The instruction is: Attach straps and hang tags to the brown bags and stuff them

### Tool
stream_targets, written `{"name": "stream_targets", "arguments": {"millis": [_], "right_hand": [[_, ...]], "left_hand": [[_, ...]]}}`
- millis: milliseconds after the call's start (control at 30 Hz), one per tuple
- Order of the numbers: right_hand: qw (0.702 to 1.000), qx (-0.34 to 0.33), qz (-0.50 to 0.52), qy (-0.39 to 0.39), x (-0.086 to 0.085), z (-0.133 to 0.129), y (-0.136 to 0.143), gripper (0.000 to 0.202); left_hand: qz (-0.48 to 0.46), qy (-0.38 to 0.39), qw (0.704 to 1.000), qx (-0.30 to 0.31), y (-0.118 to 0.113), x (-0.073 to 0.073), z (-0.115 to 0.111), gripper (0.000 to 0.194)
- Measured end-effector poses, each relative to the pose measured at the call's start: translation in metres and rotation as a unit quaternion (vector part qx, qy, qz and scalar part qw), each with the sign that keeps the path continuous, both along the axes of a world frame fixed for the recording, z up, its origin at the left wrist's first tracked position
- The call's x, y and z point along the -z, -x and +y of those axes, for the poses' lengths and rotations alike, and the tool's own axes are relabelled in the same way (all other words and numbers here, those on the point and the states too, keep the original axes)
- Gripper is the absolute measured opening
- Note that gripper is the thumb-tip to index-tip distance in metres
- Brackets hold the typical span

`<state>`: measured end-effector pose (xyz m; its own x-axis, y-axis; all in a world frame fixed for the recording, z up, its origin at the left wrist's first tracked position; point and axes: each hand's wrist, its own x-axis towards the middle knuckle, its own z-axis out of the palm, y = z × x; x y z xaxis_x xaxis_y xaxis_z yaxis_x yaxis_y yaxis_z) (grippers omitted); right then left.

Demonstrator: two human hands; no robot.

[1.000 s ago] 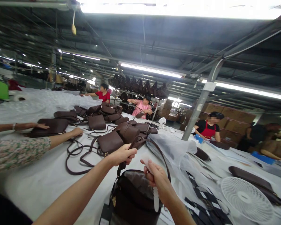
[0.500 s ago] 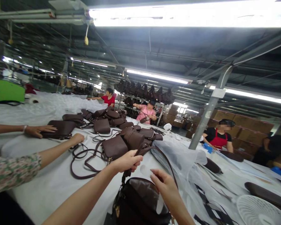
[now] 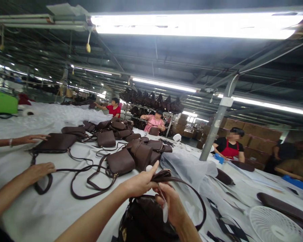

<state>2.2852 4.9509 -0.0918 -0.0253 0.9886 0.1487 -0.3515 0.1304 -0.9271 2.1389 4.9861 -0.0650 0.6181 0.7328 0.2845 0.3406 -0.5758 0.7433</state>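
My left hand (image 3: 141,181) is closed on the dark brown strap (image 3: 166,175), which is gathered in a bundle and loops out to the right. Beside it, my right hand (image 3: 170,203) has its fingers bent together at the strap, with a thin whitish strip (image 3: 165,210) hanging from them. Below both hands stands a dark bag (image 3: 143,218) with a shiny, film-like surface. Brown bags (image 3: 121,162) lie just beyond my left hand.
At the left, another person's hands (image 3: 39,169) touch a brown bag (image 3: 55,143) and its strap. Clear plastic sheeting (image 3: 184,168) lies right of the bags, near a metal post (image 3: 217,124). A white basket (image 3: 277,227) sits at lower right.
My right hand has moved up and left to the strap beside my left hand. The other person's near hand has moved left and down, and the bag there has shifted left.
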Motion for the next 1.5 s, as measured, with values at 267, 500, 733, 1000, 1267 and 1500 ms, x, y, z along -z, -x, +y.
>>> {"name": "stream_targets", "arguments": {"millis": [267,500,733,1000,1267,1500], "right_hand": [[0.98,0.146,0.131,0.044,0.001,0.015,0.022,0.045],[0.973,0.107,0.194,0.065,0.002,0.022,0.028,0.049],[0.994,0.093,0.043,0.029,0.001,0.014,0.021,0.048],[0.935,0.168,-0.306,-0.057,0.001,-0.023,-0.006,0.017],[0.942,0.038,-0.289,-0.165,-0.022,-0.036,-0.019,0.034],[0.94,0.134,-0.26,-0.178,-0.021,-0.029,-0.023,0.024]], "left_hand": [[-0.181,0.038,0.983,-0.017,-0.02,0.019,0.002,0.102],[-0.276,0.021,0.96,-0.039,-0.019,0.027,0.002,0.04],[-0.274,0.01,0.959,-0.074,-0.027,0.03,0.02,0.038],[-0.171,-0.028,0.984,-0.051,-0.023,0.024,0.022,0.039],[-0.095,-0.072,0.991,-0.063,-0.029,0.019,0.014,0.04],[-0.105,-0.098,0.989,-0.034,-0.034,0.019,0.009,0.033]]}}
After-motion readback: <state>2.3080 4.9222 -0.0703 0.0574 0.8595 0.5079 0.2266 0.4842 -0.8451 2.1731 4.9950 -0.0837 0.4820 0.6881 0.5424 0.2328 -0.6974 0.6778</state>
